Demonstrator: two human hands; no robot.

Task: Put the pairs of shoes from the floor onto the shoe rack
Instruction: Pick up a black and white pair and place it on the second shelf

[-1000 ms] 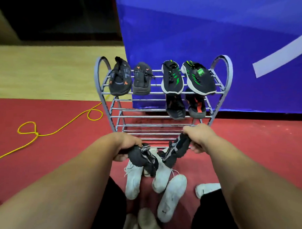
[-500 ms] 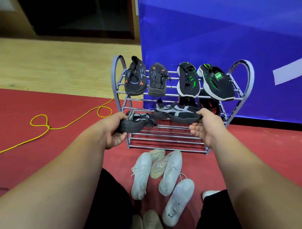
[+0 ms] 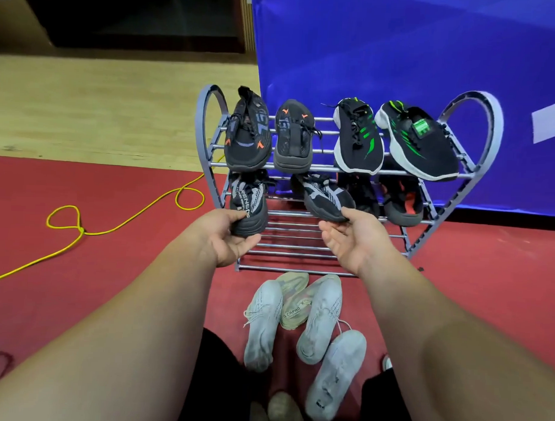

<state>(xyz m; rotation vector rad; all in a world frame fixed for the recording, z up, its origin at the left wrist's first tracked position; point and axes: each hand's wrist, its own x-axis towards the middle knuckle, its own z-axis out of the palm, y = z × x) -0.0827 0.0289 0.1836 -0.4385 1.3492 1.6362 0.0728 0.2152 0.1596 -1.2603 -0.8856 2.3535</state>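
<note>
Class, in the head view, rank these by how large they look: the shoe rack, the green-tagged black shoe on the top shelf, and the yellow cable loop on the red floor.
1. Shoe rack, largest by far.
2. Green-tagged black shoe.
3. Yellow cable loop, smallest, though it lies at a different depth, so its true size is unsure.

Grey metal tiered shoe rack point(image 3: 479, 173) at frame centre, before a blue banner point(image 3: 401, 51). Left hand point(image 3: 228, 237) gripping the toe of a black-and-grey knit sneaker point(image 3: 248, 203) on the middle tier; right hand point(image 3: 352, 241), palm up, touching its mate point(image 3: 325, 198). Pale sneakers point(image 3: 319, 319) strewn on red floor point(image 3: 110, 267) below; yellow cord point(image 3: 80, 228) at left.
</note>
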